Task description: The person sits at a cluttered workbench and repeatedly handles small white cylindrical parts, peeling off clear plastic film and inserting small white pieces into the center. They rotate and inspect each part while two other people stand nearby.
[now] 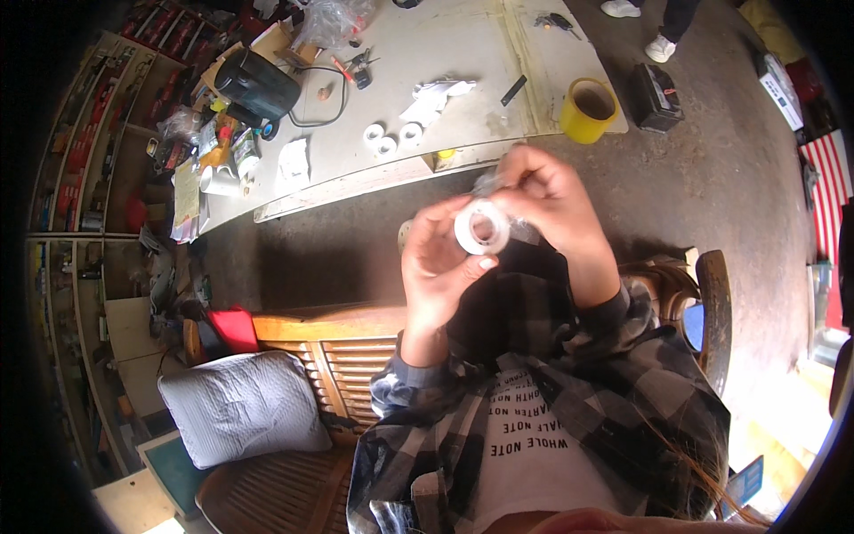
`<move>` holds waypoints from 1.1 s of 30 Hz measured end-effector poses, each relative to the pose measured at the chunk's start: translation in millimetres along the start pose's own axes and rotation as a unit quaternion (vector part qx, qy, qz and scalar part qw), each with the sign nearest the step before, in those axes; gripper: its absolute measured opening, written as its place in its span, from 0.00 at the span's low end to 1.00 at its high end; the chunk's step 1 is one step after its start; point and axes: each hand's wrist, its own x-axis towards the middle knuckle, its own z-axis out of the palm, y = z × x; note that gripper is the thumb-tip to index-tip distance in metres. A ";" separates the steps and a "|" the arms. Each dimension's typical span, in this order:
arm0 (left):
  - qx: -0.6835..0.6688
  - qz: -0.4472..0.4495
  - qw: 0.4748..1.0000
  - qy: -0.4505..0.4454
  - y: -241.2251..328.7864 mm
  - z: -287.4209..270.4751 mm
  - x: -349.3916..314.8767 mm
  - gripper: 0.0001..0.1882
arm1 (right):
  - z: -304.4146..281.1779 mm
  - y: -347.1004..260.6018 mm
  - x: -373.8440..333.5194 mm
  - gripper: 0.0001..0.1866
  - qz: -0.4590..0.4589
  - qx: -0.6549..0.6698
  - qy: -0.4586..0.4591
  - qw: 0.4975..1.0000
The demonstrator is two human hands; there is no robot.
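Note:
My left hand [433, 260] grips a small white roll of tape [464, 235] by its rim, thumb below and fingers above. Close against it, my right hand [562, 203] is closed in a pinch on a thin clear plastic wrapper [487, 185], partly hidden by the fingers and blurred. Both hands are raised in front of the table [347, 169], over my lap. Three similar white rolls [410, 133] sit grouped near the table's front edge. Behind them lies a crumpled whitish plastic heap [438, 100].
A large yellow tape roll [583, 127] stands at the table's right corner. Leftward are a black appliance [258, 84] with a cord, a white mug [220, 182] and a white packet [294, 161]. A black battery [656, 98] rests on the floor near a person's shoes [660, 48].

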 end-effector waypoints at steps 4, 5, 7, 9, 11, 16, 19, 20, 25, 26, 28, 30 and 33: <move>0.011 -0.001 1.000 -0.003 -3.3 -4.1 -2.4 0.31 | -5.7 5.5 2.6 0.09 -0.019 -0.094 -0.014 0.995; 0.011 -0.004 1.000 0.002 -2.0 -3.3 -1.7 0.31 | -4.7 2.9 0.3 0.09 -0.015 -0.067 -0.018 0.997; 0.010 -0.009 1.000 0.013 2.3 -0.1 1.5 0.31 | -7.4 4.1 1.2 0.08 -0.054 0.054 -0.003 0.997; 0.000 -0.026 1.000 0.006 4.0 0.6 2.5 0.31 | -8.8 -4.3 1.8 0.11 -0.062 0.114 -0.014 0.991; -0.018 -0.027 0.999 -0.006 0.1 -1.0 0.4 0.31 | -4.9 -1.7 5.5 0.09 -0.017 -0.007 -0.011 1.000; -0.011 -0.033 0.999 -0.003 -3.6 -4.4 0.0 0.31 | -5.3 0.1 4.8 0.09 -0.056 -0.056 -0.003 0.997; -0.013 -0.058 0.998 -0.018 -0.8 -6.3 0.7 0.30 | -6.9 -5.2 5.2 0.10 -0.069 -0.029 -0.003 0.997; -0.014 -0.056 0.998 -0.014 0.0 -5.3 0.6 0.30 | -5.8 -4.8 3.6 0.10 -0.054 -0.086 -0.005 0.995; -0.012 -0.057 0.998 0.005 -2.0 0.0 1.0 0.33 | -3.9 -12.6 4.7 0.10 -0.076 -0.036 0.010 0.996; -0.024 -0.064 0.998 0.003 -2.0 0.6 0.5 0.33 | -3.3 -15.6 4.4 0.10 -0.076 -0.038 0.003 0.996; -0.025 -0.063 0.998 0.004 -6.5 -0.5 -1.7 0.33 | -2.5 -19.3 3.8 0.10 -0.078 -0.041 -0.011 0.996; -0.025 -0.065 0.998 -0.009 -6.1 -0.1 -0.8 0.32 | 3.8 -18.7 4.3 0.11 0.092 -0.085 -0.004 0.992; -0.025 -0.071 0.996 -0.036 -1.5 0.3 2.0 0.32 | -2.5 -8.3 6.1 0.12 -0.052 -0.004 -0.011 0.999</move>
